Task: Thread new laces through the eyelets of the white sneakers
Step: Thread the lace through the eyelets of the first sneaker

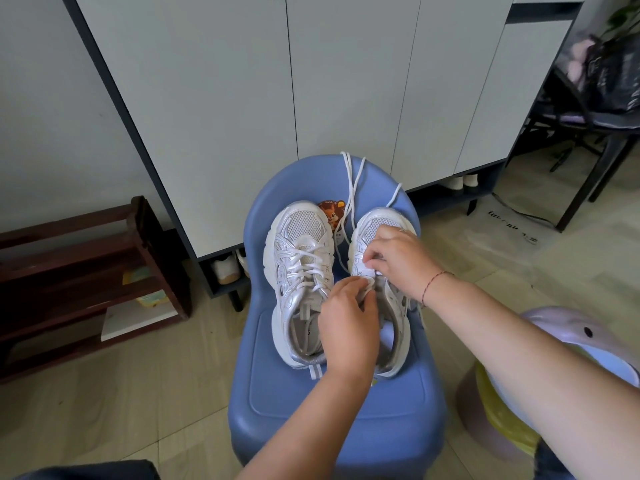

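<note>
Two white sneakers stand side by side on a blue plastic stool (332, 403), toes pointing away from me. The left sneaker (300, 271) is laced with a white lace. Over the right sneaker (381, 233) both hands work at the eyelet area. My left hand (348, 320) grips the tongue and inner edge of that shoe. My right hand (394, 261) pinches the white lace (349, 188) at an eyelet. The lace's loose ends trail forward over the stool's far rim. Most of the right sneaker's eyelets are hidden under my hands.
A tall white cabinet (311, 81) stands right behind the stool, shoes tucked under it. A dark wooden rack (86, 278) is at the left. A lilac bin with a yellow bag (512, 410) sits at the right; a black chair (588, 126) is farther back.
</note>
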Demonstrator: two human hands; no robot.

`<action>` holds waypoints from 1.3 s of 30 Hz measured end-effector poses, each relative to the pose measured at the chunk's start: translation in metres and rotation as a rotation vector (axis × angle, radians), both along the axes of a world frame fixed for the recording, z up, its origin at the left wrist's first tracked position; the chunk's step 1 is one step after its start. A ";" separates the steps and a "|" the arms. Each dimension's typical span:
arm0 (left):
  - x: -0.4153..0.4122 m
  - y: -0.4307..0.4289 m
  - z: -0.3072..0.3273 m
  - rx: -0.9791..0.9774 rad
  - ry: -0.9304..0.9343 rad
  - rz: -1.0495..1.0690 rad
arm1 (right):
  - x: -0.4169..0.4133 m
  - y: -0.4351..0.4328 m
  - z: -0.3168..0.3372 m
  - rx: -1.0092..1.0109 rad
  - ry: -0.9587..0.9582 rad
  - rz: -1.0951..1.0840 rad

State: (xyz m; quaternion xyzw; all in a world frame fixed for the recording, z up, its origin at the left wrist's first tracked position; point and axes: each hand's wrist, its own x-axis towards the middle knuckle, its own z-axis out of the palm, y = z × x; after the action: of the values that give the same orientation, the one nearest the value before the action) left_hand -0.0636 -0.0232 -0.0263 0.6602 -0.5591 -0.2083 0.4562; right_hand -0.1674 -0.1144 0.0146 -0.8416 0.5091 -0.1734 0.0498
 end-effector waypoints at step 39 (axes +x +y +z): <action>-0.006 0.002 -0.002 -0.009 0.104 0.011 | -0.048 0.012 -0.015 0.117 -0.696 -0.298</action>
State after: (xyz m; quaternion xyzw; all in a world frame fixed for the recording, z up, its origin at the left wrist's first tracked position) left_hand -0.0699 -0.0209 -0.0285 0.6495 -0.5321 -0.2374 0.4886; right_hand -0.2152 -0.1026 -0.0001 -0.6451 0.5874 -0.4247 0.2418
